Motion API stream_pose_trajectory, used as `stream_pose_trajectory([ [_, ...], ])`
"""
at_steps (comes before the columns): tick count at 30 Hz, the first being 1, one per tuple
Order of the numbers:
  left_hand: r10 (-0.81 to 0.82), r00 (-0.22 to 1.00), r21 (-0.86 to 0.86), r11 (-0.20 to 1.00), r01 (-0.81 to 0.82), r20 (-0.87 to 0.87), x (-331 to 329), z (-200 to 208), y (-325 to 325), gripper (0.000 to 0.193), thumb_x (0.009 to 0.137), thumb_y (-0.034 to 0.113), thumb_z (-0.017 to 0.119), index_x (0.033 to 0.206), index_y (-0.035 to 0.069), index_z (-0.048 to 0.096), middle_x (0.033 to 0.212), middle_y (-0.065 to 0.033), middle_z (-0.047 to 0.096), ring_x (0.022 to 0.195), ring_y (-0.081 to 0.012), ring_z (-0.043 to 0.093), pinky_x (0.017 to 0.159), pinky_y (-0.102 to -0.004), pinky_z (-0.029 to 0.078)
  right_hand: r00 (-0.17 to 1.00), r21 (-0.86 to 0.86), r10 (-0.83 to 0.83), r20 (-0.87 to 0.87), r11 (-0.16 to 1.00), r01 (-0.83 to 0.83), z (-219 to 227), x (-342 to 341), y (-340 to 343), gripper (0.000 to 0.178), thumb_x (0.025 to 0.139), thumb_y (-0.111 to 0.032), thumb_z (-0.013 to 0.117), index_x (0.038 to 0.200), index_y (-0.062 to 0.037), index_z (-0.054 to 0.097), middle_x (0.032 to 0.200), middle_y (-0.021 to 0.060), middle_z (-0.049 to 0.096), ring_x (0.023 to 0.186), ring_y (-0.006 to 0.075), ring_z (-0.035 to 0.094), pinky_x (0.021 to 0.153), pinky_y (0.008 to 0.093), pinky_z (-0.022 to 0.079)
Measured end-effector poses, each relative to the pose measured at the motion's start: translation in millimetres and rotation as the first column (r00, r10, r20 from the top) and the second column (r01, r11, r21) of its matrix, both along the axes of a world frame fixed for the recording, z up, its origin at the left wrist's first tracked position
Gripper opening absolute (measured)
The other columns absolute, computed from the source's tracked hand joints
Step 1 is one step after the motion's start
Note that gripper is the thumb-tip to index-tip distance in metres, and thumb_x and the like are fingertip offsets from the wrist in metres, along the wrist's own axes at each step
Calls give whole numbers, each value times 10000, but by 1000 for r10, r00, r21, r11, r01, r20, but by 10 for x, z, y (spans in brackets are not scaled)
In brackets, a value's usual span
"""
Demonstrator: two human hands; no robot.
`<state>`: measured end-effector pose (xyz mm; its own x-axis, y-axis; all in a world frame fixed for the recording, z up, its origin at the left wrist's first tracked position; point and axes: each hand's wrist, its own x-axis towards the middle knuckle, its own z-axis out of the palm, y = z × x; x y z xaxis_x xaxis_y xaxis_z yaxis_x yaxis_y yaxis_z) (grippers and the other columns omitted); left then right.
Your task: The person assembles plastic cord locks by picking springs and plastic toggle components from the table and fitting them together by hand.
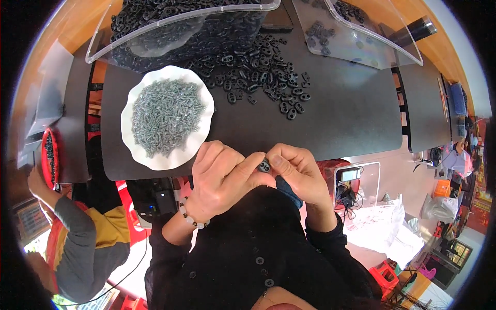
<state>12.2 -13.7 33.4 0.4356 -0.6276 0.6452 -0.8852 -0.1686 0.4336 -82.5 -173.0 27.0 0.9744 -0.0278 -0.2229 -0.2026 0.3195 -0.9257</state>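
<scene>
Between my two hands, just in front of the dark table's near edge, is a small black oval cord lock (264, 166) with two holes. My left hand (219, 175) pinches it from the left with the fingers curled. From the other side, the thumb and fingers of my right hand (295, 170) close on its right end. Left of my hands lies a white wavy-rimmed plate (127, 135) heaped with small metal springs (166, 114). Beyond them, many loose black cord locks (266, 77) are spread over the table (351, 113).
A clear plastic bin (181, 44) full of black pieces stands at the far left, and another clear bin (356, 46) at the far right holds fewer. On the left a co-worker's arm (75, 217) reaches toward a red tray (50, 157). A clear box (380, 178) sits below the table's right side.
</scene>
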Motion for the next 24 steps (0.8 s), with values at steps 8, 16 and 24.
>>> stream_pose_trajectory([
  [8, 9, 1000, 1, 1000, -9, -10, 7, -34, 13, 431, 553, 322, 782, 885, 65, 682, 674, 22, 428, 609, -160, 438, 558, -302, 354, 1000, 34, 19, 16, 999, -20, -40, 23, -1, 270, 980, -244, 473, 816, -39, 535, 713, -39, 531, 666, 31, 500, 606, 195, 432],
  [16, 114, 964, -43, 991, -127, -240, -41, -67, 44, 372, 664, 174, 780, 1007, 62, 689, 661, -20, 460, 554, -163, 451, 468, -279, 365, 803, -668, -330, 496, 446, 596, 806, 695, -799, 216, 905, -223, 577, 817, -30, 620, 678, 20, 610, 549, 68, 538, 542, 245, 446],
  [24, 1, 904, -68, 997, -33, -427, -150, -254, -86, 95, 717, -14, 704, 779, 37, 652, 661, -20, 498, 458, -113, 469, 410, -249, 363, 682, -712, -222, 697, -98, 695, 814, 1050, -1345, 184, 885, -210, 596, 921, -42, 662, 780, 49, 666, 649, 115, 571, 632, 248, 458],
])
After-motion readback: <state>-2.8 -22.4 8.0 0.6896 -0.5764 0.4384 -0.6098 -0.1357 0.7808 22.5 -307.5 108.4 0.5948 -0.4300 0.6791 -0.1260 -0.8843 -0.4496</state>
